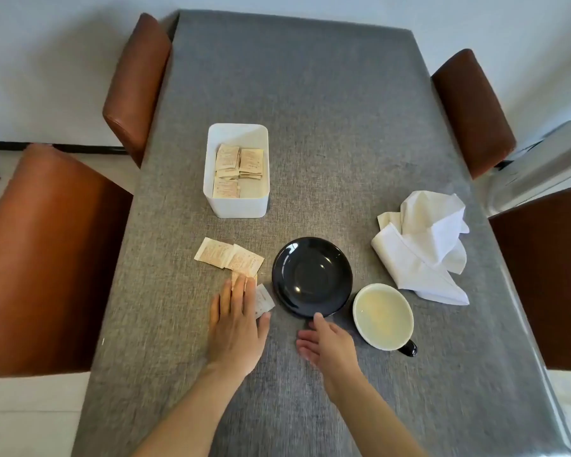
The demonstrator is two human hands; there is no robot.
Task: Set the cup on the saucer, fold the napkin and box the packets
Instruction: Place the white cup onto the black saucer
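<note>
Cup [383, 316] beside saucer [312, 277]; left hand [236, 328] flat on packets [241, 263].

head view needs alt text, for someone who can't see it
A person's left hand presses flat on loose packets beside an empty black saucer; the right hand hovers open. The cup, crumpled napkin and part-filled white box wait.

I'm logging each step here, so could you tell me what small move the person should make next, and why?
Probably curl the left hand around the loose packets it lies flat on: they sit outside the white box, while the open right hand holds nothing.
</note>
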